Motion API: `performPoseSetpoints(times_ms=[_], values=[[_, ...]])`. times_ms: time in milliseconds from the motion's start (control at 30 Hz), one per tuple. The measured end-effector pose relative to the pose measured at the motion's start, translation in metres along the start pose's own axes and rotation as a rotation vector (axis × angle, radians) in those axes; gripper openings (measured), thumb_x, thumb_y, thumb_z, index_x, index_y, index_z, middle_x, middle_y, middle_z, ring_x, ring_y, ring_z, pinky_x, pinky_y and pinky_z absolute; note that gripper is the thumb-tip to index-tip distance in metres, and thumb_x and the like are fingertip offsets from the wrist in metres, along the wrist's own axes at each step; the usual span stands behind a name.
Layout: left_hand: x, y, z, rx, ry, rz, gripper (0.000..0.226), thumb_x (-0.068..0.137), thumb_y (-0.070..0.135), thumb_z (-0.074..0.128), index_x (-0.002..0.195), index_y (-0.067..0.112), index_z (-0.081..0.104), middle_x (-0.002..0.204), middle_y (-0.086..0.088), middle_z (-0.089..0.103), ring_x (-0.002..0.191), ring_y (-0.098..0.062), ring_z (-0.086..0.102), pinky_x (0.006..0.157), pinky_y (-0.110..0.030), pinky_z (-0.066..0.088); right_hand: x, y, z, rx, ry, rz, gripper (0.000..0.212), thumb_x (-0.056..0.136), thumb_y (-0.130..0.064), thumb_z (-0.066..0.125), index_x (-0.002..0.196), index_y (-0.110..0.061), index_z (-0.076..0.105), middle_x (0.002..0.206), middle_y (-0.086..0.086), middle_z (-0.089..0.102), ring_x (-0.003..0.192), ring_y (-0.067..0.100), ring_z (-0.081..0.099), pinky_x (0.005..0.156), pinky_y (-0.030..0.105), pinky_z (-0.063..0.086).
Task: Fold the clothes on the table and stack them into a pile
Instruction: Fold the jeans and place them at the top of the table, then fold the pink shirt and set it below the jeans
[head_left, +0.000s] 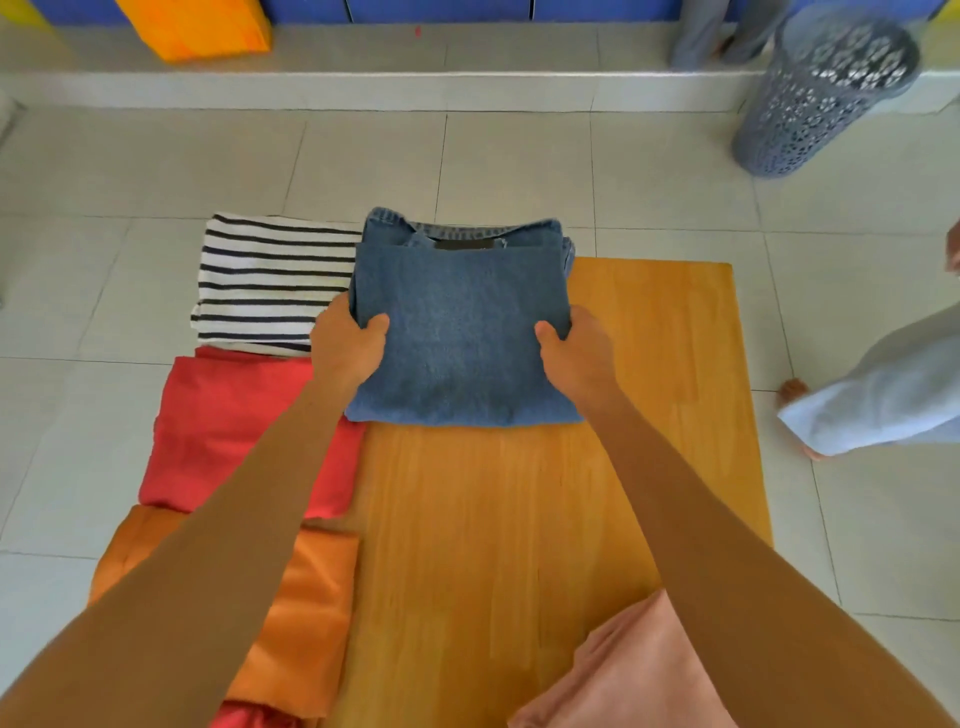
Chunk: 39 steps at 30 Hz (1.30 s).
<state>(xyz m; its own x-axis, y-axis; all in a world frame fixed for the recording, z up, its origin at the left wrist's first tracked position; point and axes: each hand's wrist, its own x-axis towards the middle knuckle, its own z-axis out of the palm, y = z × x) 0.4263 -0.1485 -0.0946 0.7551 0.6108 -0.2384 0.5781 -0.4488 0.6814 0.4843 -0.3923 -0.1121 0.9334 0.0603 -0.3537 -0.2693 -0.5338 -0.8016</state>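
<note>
Left of the left forearm, nearest the person: folded orange garment (306, 613), flat on the left edge of the wooden table (519, 545), partly under the arm. Beyond it, still left of that arm: folded red garment (228, 431), its near edge lying over the orange one. Further out, just left of the left hand (348, 348): folded striped shirt (275, 280), white with dark stripes, its near edge touching the red piece. A scrap of shiny red fabric (244, 719) shows at the bottom edge under the left arm (too little visible to say what it is). Left hand grasps the left edge of the folded jeans (457, 322): thumb on top, fingers tucked beneath. The jeans sit between both hands, folded into a thick square, waistband and dark label on the far side, overlapping the striped shirt's right edge and overhanging the table's far edge; cannot tell whether they rest on the wood or are lifted slightly. Right hand (576, 353) grips the right edge the same way, thumb on top. Near the right forearm, at the table's near corner: a loose pink garment (623, 675), unfolded. Well right of the right hand, on the tiled floor: another person's pale trouser leg and bare foot (795, 389). Far beyond that hand: a grey perforated laundry basket (821, 93), upright.
</note>
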Motion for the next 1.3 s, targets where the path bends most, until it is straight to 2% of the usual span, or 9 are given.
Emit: performPoseSetpoints(times_ms=[200, 367, 467, 600, 733, 833, 967, 1133, 1300], values=[[0.003, -0.01, 0.016, 0.155, 0.016, -0.014, 0.058, 0.092, 0.028, 0.061, 0.141, 0.002, 0.042, 0.13, -0.025, 0.049, 0.123, -0.042, 0.047, 0.101, -0.053, 0.043, -0.005, 0.023, -0.001, -0.075, 0.031, -0.005, 0.037, 0.1, -0.033, 0.056, 0.127, -0.009, 0.056, 0.117, 0.005, 0.066, 0.102, 0.024, 0.063, 0.08, 0.034, 0.052], [-0.048, -0.005, 0.016, 0.211, 0.109, 0.023, 0.075, 0.084, 0.023, 0.065, 0.149, 0.008, 0.033, 0.149, -0.021, 0.035, 0.136, -0.039, 0.032, 0.109, -0.054, 0.034, -0.03, 0.034, -0.014, -0.071, 0.026, 0.045, 0.034, 0.1, -0.027, 0.057, 0.131, -0.012, 0.055, 0.109, 0.002, 0.067, 0.09, 0.017, 0.063, 0.065, 0.024, 0.048], [-0.104, -0.009, 0.024, 0.1, 0.146, 0.128, 0.063, 0.083, 0.02, 0.065, 0.143, 0.011, 0.045, 0.155, -0.018, 0.029, 0.142, -0.034, 0.026, 0.114, -0.052, 0.03, -0.064, 0.044, -0.028, -0.072, 0.046, 0.049, 0.028, 0.098, -0.016, 0.056, 0.125, -0.013, 0.059, 0.1, -0.003, 0.065, 0.089, 0.016, 0.064, 0.065, 0.023, 0.048], [-0.188, -0.007, 0.038, -0.085, 0.081, 0.214, 0.045, 0.084, 0.008, 0.064, 0.129, 0.012, 0.057, 0.145, -0.011, 0.041, 0.134, -0.022, 0.036, 0.106, -0.034, 0.04, -0.128, 0.063, -0.046, -0.034, 0.1, 0.007, 0.02, 0.097, -0.013, 0.055, 0.114, -0.013, 0.066, 0.098, -0.002, 0.069, 0.089, 0.016, 0.067, 0.078, 0.031, 0.056], [-0.265, -0.009, 0.056, -0.026, -0.228, 0.27, 0.039, 0.091, 0.015, 0.061, 0.13, 0.017, 0.055, 0.132, 0.001, 0.047, 0.121, -0.019, 0.051, 0.085, -0.01, 0.042, -0.196, 0.086, -0.066, -0.028, 0.169, 0.016, 0.019, 0.092, -0.011, 0.058, 0.108, -0.014, 0.068, 0.105, -0.003, 0.071, 0.094, 0.015, 0.066, 0.087, 0.032, 0.054], [-0.306, -0.016, 0.076, 0.064, -0.445, 0.245, 0.039, 0.094, 0.032, 0.06, 0.131, 0.018, 0.056, 0.128, 0.002, 0.052, 0.122, -0.016, 0.053, 0.096, -0.025, 0.045, -0.249, 0.109, -0.083, -0.102, 0.171, 0.023, 0.021, 0.093, -0.012, 0.06, 0.112, -0.016, 0.068, 0.11, -0.001, 0.069, 0.104, 0.019, 0.062, 0.088, 0.024, 0.045], [-0.349, -0.021, 0.099, 0.143, -0.691, 0.314, 0.049, 0.088, 0.047, 0.061, 0.127, 0.017, 0.055, 0.113, 0.004, 0.057, 0.108, -0.02, 0.055, 0.087, -0.025, 0.047, -0.303, 0.141, -0.107, -0.227, 0.227, 0.097, 0.024, 0.093, -0.015, 0.061, 0.116, -0.021, 0.067, 0.123, 0.002, 0.063, 0.115, 0.022, 0.053, 0.092, 0.024, 0.036], [-0.362, -0.029, 0.114, 0.255, -0.577, 0.238, 0.074, 0.078, 0.057, 0.07, 0.135, 0.016, 0.046, 0.126, -0.001, 0.055, 0.115, -0.025, 0.055, 0.091, -0.042, 0.052, -0.357, 0.188, -0.131, -0.276, 0.396, 0.333, 0.031, 0.09, -0.025, 0.061, 0.12, -0.021, 0.063, 0.132, 0.006, 0.055, 0.124, 0.031, 0.045, 0.098, 0.033, 0.032], [-0.359, -0.025, 0.112, 0.346, -0.709, 0.133, 0.067, 0.076, 0.06, 0.07, 0.123, 0.017, 0.049, 0.109, 0.003, 0.062, 0.091, -0.021, 0.063, 0.07, -0.037, 0.053, -0.402, 0.224, -0.144, -0.174, 0.434, 0.726, 0.086, 0.08, -0.059, 0.07, 0.145, -0.017, 0.034, 0.147, 0.014, 0.042, 0.132, 0.037, 0.042, 0.106, 0.056, 0.039]])
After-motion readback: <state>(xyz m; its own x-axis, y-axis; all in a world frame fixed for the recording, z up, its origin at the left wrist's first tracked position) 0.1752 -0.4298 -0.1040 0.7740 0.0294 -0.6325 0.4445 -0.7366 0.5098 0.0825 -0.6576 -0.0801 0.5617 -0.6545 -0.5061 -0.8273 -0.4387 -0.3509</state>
